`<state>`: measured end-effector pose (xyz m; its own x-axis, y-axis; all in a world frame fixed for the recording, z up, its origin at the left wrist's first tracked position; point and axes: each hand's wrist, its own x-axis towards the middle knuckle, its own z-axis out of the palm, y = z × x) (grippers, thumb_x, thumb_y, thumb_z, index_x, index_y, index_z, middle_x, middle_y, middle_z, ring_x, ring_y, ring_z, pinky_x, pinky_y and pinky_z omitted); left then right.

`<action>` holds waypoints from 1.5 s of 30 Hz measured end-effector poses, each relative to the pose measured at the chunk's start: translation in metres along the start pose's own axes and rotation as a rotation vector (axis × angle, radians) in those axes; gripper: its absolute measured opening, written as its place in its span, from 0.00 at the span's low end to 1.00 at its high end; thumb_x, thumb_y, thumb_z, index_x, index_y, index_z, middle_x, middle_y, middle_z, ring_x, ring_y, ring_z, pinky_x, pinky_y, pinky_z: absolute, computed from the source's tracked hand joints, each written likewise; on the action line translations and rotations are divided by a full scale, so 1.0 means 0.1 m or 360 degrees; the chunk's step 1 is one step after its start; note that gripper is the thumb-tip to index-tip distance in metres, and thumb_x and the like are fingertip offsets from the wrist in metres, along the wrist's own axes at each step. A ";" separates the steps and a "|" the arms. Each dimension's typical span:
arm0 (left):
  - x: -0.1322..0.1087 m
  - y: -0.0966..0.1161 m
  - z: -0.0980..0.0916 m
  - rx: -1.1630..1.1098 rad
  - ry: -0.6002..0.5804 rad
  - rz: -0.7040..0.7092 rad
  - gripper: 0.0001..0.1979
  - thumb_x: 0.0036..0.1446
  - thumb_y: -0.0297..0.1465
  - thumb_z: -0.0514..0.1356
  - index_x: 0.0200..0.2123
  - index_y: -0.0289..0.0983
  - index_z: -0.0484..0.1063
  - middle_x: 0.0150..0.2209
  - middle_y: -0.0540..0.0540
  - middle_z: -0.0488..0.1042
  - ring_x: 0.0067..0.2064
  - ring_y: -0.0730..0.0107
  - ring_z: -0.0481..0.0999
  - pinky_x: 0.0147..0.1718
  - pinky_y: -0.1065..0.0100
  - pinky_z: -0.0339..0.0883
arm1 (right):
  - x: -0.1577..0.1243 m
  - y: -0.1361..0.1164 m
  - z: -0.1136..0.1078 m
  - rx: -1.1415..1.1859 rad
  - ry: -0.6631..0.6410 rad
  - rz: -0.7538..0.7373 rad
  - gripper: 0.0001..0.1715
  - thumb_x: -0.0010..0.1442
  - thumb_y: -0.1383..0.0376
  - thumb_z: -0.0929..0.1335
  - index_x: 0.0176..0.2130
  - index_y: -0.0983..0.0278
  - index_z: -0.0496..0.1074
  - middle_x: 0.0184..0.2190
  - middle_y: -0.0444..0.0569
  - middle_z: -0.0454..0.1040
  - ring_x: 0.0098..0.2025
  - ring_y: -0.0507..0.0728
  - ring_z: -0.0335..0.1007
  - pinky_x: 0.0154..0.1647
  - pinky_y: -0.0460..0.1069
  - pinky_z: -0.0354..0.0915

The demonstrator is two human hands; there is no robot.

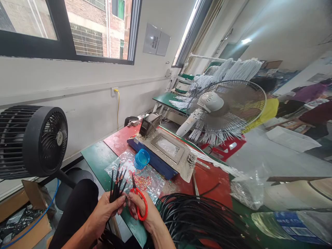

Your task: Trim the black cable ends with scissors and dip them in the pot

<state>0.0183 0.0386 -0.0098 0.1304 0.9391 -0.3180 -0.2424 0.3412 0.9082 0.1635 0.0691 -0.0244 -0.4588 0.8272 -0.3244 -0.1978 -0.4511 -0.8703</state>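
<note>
My left hand (110,206) is closed around a bundle of black cables (117,185), whose stripped ends with coppery or reddish wire tips fan upward. Close beside it, my right hand (140,211) grips a pair of scissors (142,202) with red handles; the dark blades point up and away from me. The fingertips of both hands nearly meet, and whether they touch is hard to make out. Just beyond them, many tiny red and yellow bits (142,182) lie on a clear plastic bag (158,185). A blue cup (141,159) stands at the bag's far edge.
A blue-based solder pot (166,147) sits behind the cup. Coiled black cables (194,218) cover the near right of the table. A black fan (44,141) is on the left, a white-necked fan (211,102) at the back right, and a plastic bottle (290,224) lies far right.
</note>
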 end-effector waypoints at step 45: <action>0.02 0.01 -0.09 -0.0157 -0.0333 -0.0041 0.14 0.47 0.39 0.65 0.28 0.33 0.72 0.21 0.50 0.63 0.20 0.78 0.51 0.18 0.70 0.41 | -0.02 0.02 -0.01 0.0095 -0.0117 0.0073 0.27 0.45 0.47 0.70 0.18 0.68 0.66 0.08 0.39 0.60 0.09 0.44 0.52 0.10 0.41 0.48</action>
<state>0.0096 0.0415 -0.0117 0.3318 0.9045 -0.2681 -0.3276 0.3770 0.8663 0.1651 0.0670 -0.0263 -0.5305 0.7793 -0.3336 -0.2256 -0.5091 -0.8306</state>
